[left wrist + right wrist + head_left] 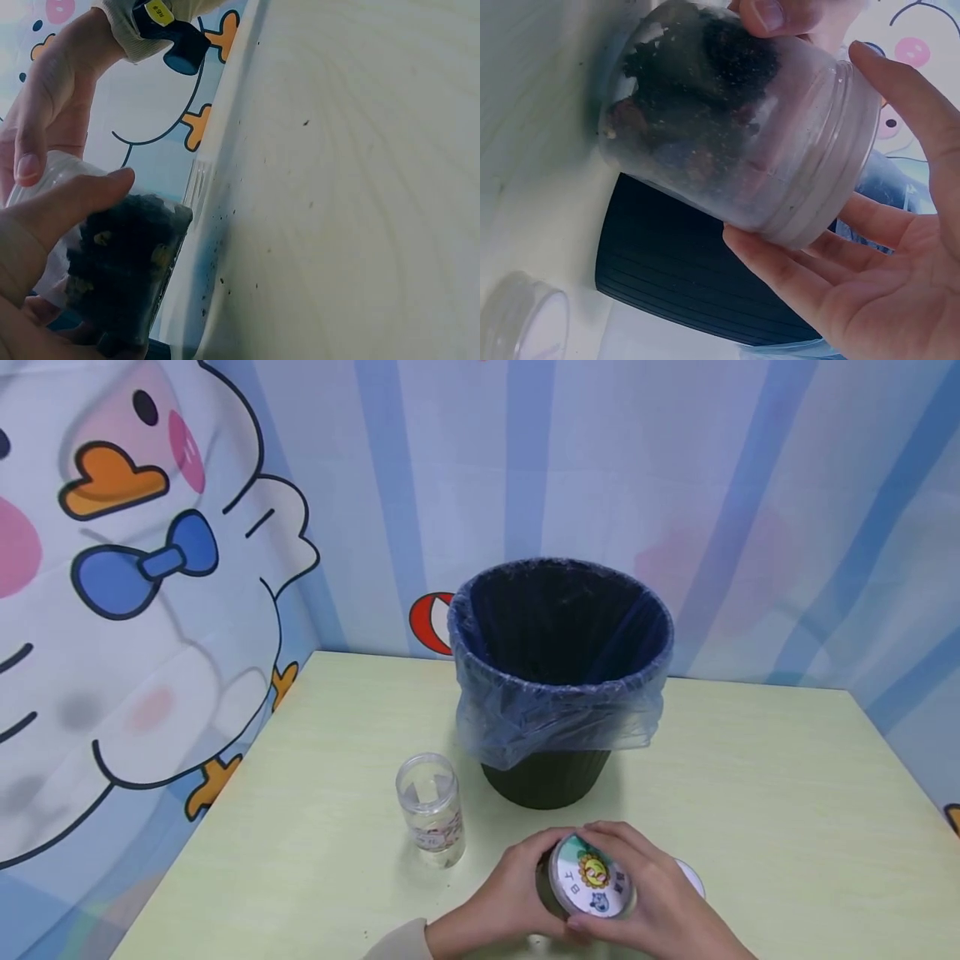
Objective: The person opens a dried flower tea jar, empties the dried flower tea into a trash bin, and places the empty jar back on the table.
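Jar (pixel 712 139): a squat, round container of clear plastic, its walls smeared and cloudy.
Contents (pixel 739 60): dark, clumped matter with paler and brownish bits, leaving a see-through band near the neck.
Lid (pixel 592 872): seated over the mouth, its white top printed with a yellow sunflower, dark characters, a small blue figure and a green patch at the edge.
Hold: left hand (pixel 517 893) wraps the body; right hand (pixel 652 893) grips the lid.
Pose: tilted, lid upward, over the worktop's (pixel 765 793) near side.
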{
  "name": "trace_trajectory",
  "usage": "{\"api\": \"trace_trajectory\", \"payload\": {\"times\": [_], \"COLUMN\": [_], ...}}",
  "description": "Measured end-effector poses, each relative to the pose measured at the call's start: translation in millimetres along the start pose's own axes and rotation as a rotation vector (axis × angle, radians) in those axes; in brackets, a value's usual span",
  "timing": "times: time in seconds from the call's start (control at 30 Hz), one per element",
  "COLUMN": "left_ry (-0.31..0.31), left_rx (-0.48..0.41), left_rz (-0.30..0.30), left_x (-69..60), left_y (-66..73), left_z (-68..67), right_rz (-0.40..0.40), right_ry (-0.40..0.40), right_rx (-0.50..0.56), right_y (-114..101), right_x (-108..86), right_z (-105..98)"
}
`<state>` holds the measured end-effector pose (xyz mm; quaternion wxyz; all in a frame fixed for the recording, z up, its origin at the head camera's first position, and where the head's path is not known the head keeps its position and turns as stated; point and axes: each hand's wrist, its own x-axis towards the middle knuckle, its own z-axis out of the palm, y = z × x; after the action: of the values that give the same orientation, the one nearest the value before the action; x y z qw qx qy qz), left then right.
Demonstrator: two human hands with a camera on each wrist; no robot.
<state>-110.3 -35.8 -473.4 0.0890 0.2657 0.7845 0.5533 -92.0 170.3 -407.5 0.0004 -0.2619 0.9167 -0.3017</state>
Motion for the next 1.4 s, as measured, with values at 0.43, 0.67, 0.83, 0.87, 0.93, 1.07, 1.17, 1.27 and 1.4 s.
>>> {"api": "trace_trajectory", "payload": {"times": [0.43,0.67,0.83,0.87,0.93,1.07,1.17,1.27,1.4], "left_ry": [-0.005,0.024,0.042,0.042,0.048,0.068,0.087,0.104,0.127], "left_rx": [0.048,0.069,0.079,0.073,0.075,0.085,0.103,0.126,0.182], "left_rz": [0.064,0.099,0.139,0.142,0.14,0.124,0.129,0.125,0.116], "left_x": [-0.2,-2.7,-4.4,-4.6,-4.8,-5.8,-6.8,-6.9,-6.3], "left_y": [7.4,18.6,27.9,29.5,32.9,40.2,46.5,53.2,61.0], "left_z": [-8.5,-15.0,-22.7,-24.4,-28.2,-35.4,-39.3,-42.9,-48.1], "right_rz": [-0.052,-0.091,-0.122,-0.134,-0.164,-0.206,-0.226,-0.244,-0.274], "right_ry": [-0.042,-0.041,-0.034,-0.027,-0.006,0.027,0.028,0.008,-0.023], "right_rx": [-0.002,0.018,0.014,0.017,0.028,0.057,0.066,0.072,0.074], "right_y": [-6.6,-12.8,-21.9,-23.5,-26.3,-30.7,-33.8,-36.9,-39.6], "right_x": [2.4,5.5,9.5,10.2,12.2,16.2,18.8,22.2,28.0], "right_z": [-11.6,-17.6,-27.0,-29.0,-33.2,-41.7,-47.6,-53.2,-59.6]}}
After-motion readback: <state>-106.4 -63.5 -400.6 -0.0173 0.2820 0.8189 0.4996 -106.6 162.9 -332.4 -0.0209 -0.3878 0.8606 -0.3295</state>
